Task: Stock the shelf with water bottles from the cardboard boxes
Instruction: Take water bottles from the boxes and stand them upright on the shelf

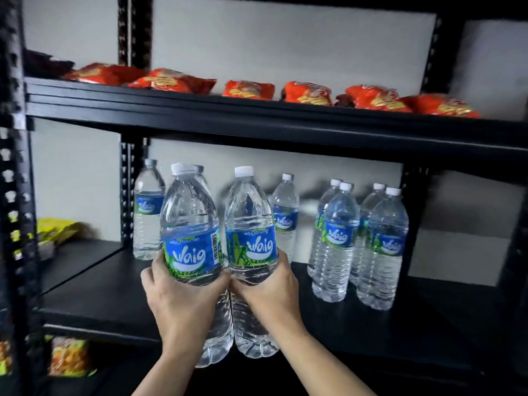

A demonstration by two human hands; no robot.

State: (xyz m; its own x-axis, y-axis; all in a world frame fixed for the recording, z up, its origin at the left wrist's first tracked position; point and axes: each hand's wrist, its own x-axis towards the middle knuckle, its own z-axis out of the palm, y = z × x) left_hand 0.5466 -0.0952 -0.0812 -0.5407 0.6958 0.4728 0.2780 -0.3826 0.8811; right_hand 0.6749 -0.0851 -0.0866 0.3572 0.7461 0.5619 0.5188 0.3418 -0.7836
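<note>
In the head view, at lower centre of the frame, the left hand [183,301] curls round a clear plastic water bottle with a blue label and white cap [191,238]. The right hand [271,292] grips a second bottle [251,232] of the same kind, and the two are upright, touching, in front of the black metal shelf board [100,295]. On that board, at middle and right, shelved bottles [337,241] stand, and red snack packets [248,88] lie on the shelf above.
</note>
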